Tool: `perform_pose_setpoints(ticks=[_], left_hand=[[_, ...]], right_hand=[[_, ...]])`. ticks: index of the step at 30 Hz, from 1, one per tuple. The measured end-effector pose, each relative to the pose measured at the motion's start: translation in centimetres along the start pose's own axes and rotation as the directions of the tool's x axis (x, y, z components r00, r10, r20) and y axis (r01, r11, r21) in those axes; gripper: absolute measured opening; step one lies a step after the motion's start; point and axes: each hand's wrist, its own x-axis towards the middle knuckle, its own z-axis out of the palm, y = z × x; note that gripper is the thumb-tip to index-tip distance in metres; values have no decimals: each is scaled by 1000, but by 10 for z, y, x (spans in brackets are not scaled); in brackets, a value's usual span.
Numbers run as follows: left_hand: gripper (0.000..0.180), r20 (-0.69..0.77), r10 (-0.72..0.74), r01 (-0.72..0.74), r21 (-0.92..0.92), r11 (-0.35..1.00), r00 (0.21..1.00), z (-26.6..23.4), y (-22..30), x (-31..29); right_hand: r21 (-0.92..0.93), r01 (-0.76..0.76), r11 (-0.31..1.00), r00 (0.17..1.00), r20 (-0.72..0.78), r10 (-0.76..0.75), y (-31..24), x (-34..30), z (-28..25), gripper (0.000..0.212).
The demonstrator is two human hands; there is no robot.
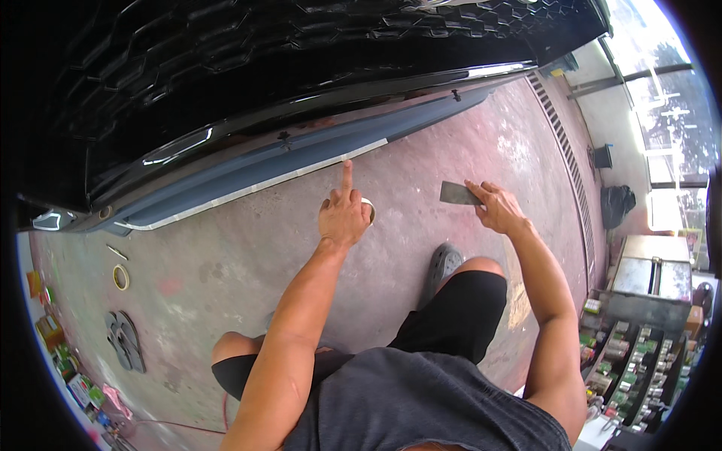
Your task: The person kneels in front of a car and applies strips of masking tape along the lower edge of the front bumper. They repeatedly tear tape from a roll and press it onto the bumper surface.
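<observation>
My left hand (342, 216) holds a roll of masking tape (371, 211), its rim showing beside the curled fingers. One finger of that hand points out to a pale strip of masking tape (301, 171), which runs along the lower edge of a blue-grey bumper lip (259, 161). The fingertip is at the strip; whether it presses on it I cannot tell. Out to the right, my right hand (498, 207) grips a flat, dark grey rectangular piece (459, 194) by one end, apart from the bumper, over the floor.
A glossy black car front with honeycomb grille (226, 60) stands close ahead. On the left floor lie another tape roll (121, 277), a thin stick-like thing (116, 252) and flip-flops (125, 341). A drain grating (565, 154) runs along the right, near racks of small cans (632, 368).
</observation>
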Motion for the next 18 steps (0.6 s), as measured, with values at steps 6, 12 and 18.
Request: perform_pose_setpoints(ticks=[6, 12, 18], left_hand=[[18, 44, 170, -174, 123, 977, 984, 7, 25, 20], [19, 66, 23, -39, 250, 967, 998, 27, 42, 49], [20, 257, 37, -124, 334, 934, 966, 41, 76, 57]], right_hand=[[67, 32, 997, 986, 159, -43, 41, 55, 98, 55], [100, 244, 964, 949, 179, -259, 45, 83, 165, 51], [226, 404, 886, 909, 15, -418, 81, 90, 216, 57]])
